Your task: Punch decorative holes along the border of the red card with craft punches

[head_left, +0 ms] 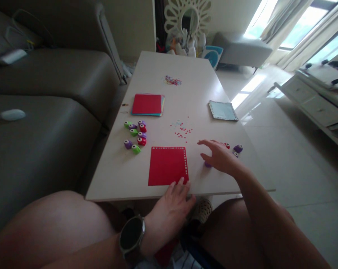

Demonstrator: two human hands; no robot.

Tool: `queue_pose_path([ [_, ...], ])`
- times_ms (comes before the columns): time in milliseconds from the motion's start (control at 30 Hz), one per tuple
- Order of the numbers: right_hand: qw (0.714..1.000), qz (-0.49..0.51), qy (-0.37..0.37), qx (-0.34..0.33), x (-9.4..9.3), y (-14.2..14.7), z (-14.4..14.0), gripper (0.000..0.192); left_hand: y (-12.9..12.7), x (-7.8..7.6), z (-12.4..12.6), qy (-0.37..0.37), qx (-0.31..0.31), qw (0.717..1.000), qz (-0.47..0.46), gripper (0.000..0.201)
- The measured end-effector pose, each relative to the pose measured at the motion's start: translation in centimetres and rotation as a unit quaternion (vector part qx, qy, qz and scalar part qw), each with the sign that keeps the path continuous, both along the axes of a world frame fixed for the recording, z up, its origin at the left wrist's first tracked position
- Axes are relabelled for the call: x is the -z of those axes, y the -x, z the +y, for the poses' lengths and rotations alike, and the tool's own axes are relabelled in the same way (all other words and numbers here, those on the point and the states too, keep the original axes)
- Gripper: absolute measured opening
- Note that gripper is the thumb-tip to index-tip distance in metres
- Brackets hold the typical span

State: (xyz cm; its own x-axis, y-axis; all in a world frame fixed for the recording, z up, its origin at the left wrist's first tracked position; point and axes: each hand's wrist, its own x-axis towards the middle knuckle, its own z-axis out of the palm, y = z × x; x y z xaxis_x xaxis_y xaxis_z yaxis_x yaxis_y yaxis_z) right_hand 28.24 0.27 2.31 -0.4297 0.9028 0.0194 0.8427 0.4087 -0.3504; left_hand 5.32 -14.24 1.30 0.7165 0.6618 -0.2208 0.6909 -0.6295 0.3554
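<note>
Resting at the near table edge, left hand (173,203) open and flat, fingertips (181,182) pressing the near right corner of the red paper sheet (167,166), gripping nothing. Worn on that wrist, a dark round watch (132,234), face blank, no readable writing. Lying flat on the white table (157,67), red sheet with a row of small punched holes along its top and right edges. Hovering or lightly resting to the right, right hand (217,155) open, fingers spread, held over a small purple punch (207,164) that peeks out beneath the palm; hard to tell whether touching it. Just beyond that hand, another purple punch (238,148) and a red one (227,145). Scattered between sheet and far side, red paper dots (182,132). Clustered left of the sheet, small punches (135,136) in green, purple and red. Behind those, a stack of coloured paper (148,104), red on top. Farther right, a pale blue sheet (223,110) with punched edges. Near the far end, a small heap of mixed confetti (173,80). No labels or brand marks legible anywhere.
</note>
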Motion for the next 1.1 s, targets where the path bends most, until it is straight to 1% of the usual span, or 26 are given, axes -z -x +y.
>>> queue_pose_path([
  [100, 0.999, -0.038, 0.032, 0.004, -0.3, -0.8, -0.1, 0.031, 0.0, 0.4, 0.0, -0.008, -0.002, 1.0, -0.01, 0.048],
  [200, 0.995, -0.054, 0.084, -0.016, -0.4, -1.7, -0.4, 0.033, -0.1, 1.2, -0.1, -0.019, -0.006, 0.999, -0.031, 0.05],
  [300, 0.992, -0.067, 0.101, -0.034, -0.5, -2.1, -0.9, 0.031, -0.1, 1.5, 0.0, -0.025, -0.005, 0.998, -0.052, 0.058],
  [367, 0.991, -0.079, 0.097, -0.04, -0.6, -1.9, -1.1, 0.029, -0.1, 1.1, 0.4, -0.023, -0.002, 0.997, -0.07, 0.06],
  [467, 0.991, -0.082, 0.093, -0.041, -1.0, -1.5, -1.2, 0.025, 0.1, 0.0, 1.9, -0.002, -0.015, 0.993, -0.12, 0.05],
  [500, 0.992, -0.073, 0.092, -0.048, -1.1, -1.3, -1.2, 0.025, 0.2, -0.5, 2.6, 0.001, -0.039, 0.989, -0.142, 0.044],
  [600, 0.993, -0.017, 0.088, -0.079, -1.7, -0.6, -1.4, 0.03, 0.7, -1.6, 4.7, 0.004, -0.137, 0.971, -0.198, 0.032],
  [667, 0.99, 0.033, 0.091, -0.098, -2.3, 0.1, -1.8, 0.031, 1.0, -2.0, 5.6, 0.022, -0.187, 0.95, -0.251, 0.03],
  [733, 0.984, 0.09, 0.108, -0.113, -2.9, 1.1, -2.5, 0.027, 1.2, -2.1, 6.1, 0.051, -0.218, 0.925, -0.306, 0.031],
  [833, 0.965, 0.166, 0.153, -0.133, -3.6, 2.7, -3.6, 0.023, 1.2, -2.2, 6.3, 0.106, -0.228, 0.896, -0.365, 0.033],
  [933, 0.954, 0.203, 0.171, -0.138, -4.0, 3.7, -4.3, 0.025, 1.1, -2.5, 6.3, 0.151, -0.23, 0.879, -0.388, 0.034],
  [1000, 0.949, 0.233, 0.168, -0.133, -4.0, 4.0, -4.5, 0.025, 1.2, -2.8, 6.4, 0.151, -0.237, 0.875, -0.395, 0.033],
  [1100, 0.94, 0.277, 0.167, -0.112, -3.7, 4.1, -4.4, 0.019, 1.5, -3.2, 6.8, 0.118, -0.239, 0.882, -0.388, 0.023],
])
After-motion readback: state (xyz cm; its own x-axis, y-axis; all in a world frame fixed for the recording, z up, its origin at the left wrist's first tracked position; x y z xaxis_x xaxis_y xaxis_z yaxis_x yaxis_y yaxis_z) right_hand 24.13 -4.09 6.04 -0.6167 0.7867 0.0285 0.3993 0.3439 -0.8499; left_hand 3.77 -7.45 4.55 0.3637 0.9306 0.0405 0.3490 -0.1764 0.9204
